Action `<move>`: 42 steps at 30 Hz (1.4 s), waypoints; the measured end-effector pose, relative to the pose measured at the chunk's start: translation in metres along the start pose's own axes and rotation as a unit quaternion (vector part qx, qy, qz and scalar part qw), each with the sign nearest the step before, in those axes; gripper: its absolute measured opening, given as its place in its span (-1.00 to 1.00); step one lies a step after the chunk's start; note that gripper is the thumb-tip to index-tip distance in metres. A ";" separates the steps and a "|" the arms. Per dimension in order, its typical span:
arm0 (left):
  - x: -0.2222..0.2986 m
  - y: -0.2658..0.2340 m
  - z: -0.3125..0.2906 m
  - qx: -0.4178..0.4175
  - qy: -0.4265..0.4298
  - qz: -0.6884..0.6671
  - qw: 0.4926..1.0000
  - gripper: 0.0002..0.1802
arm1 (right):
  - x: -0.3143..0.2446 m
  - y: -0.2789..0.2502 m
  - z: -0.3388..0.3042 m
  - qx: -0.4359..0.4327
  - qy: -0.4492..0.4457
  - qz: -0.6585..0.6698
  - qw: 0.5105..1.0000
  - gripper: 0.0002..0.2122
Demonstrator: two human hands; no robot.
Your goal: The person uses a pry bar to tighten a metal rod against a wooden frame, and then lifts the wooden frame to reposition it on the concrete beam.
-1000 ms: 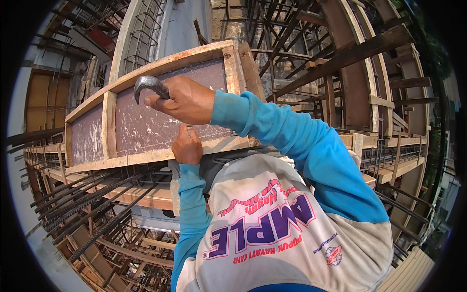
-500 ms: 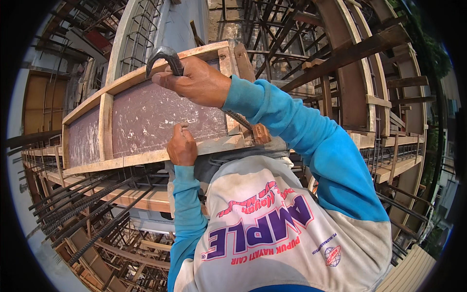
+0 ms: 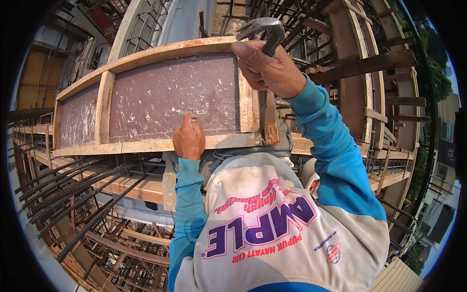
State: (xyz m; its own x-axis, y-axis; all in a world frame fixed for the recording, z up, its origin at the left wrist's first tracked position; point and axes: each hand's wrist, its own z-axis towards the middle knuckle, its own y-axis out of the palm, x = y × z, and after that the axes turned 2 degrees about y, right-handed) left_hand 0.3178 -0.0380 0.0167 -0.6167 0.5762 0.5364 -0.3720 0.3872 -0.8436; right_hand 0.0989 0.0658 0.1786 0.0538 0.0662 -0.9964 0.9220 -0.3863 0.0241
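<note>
My right hand (image 3: 272,68) is wrapped round a dark steel crowbar (image 3: 275,35), held over the right end of a formwork panel. The bar's curved claw stands above my fist, and its shaft runs down past the panel's end. That panel has a worn brown plywood face (image 3: 170,97) with white scuffs, framed by pale wooden battens (image 3: 105,107). By the panel's near batten, my left hand (image 3: 189,138) is closed with its fingers pinched together. What they hold, if anything, is too small to make out.
Several ribbed rebars (image 3: 97,214) stick out at the lower left, below the panel. A rebar cage (image 3: 146,27) stands beyond its far edge. Timber beams (image 3: 365,65) and more formwork fill the right side. Scaffolding-like timbers (image 3: 131,255) lie far below.
My right hand has swung to the right with the crowbar, from over the panel's far batten to its right end. My left hand has shifted slightly up and right, still closed.
</note>
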 end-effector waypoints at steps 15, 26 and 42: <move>0.007 0.006 0.003 0.002 0.004 0.027 1.000 -0.77 | 0.037 0.059 -0.005 0.015 -0.140 -0.104 0.985 -0.63; 0.009 0.005 0.004 -0.015 -0.009 -0.006 1.000 -0.76 | 0.023 -0.065 -0.013 0.126 0.027 0.151 0.980 -0.54; 0.014 0.013 0.011 -0.006 0.031 0.018 0.999 -0.74 | 0.012 -0.097 -0.007 0.045 -0.002 0.155 0.987 -0.56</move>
State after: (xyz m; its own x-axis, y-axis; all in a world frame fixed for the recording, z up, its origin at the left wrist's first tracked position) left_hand 0.2962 -0.0329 0.0129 -0.5845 0.6334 0.5072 -0.3416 0.3749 -0.8618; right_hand 0.0129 0.1102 0.1645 0.3271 -0.0709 -0.9423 0.8238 -0.4672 0.3211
